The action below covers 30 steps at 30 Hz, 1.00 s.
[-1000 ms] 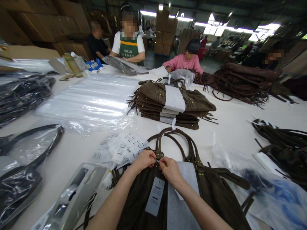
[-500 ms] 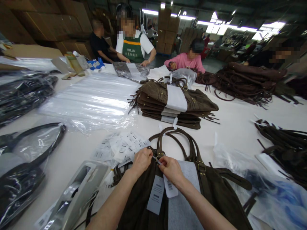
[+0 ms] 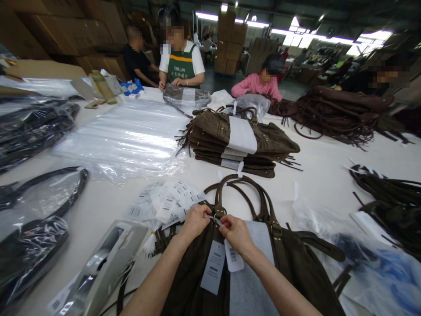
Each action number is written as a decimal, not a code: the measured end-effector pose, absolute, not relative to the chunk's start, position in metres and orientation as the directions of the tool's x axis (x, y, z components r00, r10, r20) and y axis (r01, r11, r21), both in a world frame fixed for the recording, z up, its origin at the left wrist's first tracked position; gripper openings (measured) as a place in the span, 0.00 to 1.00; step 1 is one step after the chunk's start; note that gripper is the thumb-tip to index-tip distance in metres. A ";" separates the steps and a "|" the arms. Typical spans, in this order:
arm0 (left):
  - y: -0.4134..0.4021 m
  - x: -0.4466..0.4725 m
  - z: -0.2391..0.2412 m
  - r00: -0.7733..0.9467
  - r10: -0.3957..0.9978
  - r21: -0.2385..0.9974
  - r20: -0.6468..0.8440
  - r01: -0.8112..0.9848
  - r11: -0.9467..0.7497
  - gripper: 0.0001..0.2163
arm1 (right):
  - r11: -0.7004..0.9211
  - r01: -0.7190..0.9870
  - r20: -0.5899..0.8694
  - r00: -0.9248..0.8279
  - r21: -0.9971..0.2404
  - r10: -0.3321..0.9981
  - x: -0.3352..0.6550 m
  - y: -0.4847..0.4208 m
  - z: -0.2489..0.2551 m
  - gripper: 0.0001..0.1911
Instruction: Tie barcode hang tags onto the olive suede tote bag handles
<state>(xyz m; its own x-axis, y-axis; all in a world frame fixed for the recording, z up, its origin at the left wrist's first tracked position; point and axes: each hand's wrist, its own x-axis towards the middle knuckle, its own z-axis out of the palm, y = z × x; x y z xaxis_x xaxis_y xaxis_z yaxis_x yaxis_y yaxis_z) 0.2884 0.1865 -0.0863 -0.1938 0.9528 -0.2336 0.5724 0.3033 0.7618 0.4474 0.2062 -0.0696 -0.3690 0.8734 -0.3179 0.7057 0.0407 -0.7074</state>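
Observation:
A dark olive-brown handbag [image 3: 289, 263] lies in front of me, its looped handles [image 3: 263, 197] pointing away. Around its body runs a pale grey paper band [image 3: 253, 281]. At the base of the left handle, my left hand [image 3: 197, 221] and my right hand [image 3: 235, 232] pinch a thin pale strip [image 3: 217, 220] between them, by a metal ring. Just below hang a grey printed hang tag [image 3: 213, 268] and a white barcode tag [image 3: 234, 258]. What exactly the strip is, I cannot make out; fingertips partly cover it.
Fanned-out labels [image 3: 167, 202] and a grey tape dispenser [image 3: 108, 267] are at my left. Beyond the bag stands a stack of brown bags [image 3: 210, 140]. Clear plastic sleeves [image 3: 131, 131] lie left of it, crumpled plastic [image 3: 371, 259] at right. A co-worker in a green apron [image 3: 180, 68] works across the table.
Both my hands stay at the handle base, with only a tiny shift. Across the table, the green-aproned person's hands and the plastic-wrapped bag before them have moved.

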 end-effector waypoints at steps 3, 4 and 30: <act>0.186 0.289 -0.087 -0.184 0.955 0.775 -0.234 0.557 0.298 0.08 | 0.041 0.700 -0.317 -0.375 -0.713 0.871 0.446 0.206 -0.070 0.09; 0.186 0.289 -0.088 -0.182 0.955 0.780 -0.233 0.552 0.295 0.07 | 0.043 0.698 -0.315 -0.376 -0.715 0.872 0.445 0.205 -0.070 0.09; 0.185 0.296 -0.072 -0.326 0.845 0.905 -0.425 -0.165 0.391 0.04 | -0.718 -0.035 -0.635 -0.439 -0.695 0.636 0.462 0.201 -0.058 0.20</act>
<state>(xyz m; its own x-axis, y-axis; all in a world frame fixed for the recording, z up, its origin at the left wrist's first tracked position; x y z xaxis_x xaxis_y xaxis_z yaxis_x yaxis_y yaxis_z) 0.2961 0.1852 -0.0715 -0.3259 0.8447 -0.4246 -0.1649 0.3914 0.9053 0.4624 0.2011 -0.0577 -0.4391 0.6359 -0.6347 -0.0347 -0.7179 -0.6953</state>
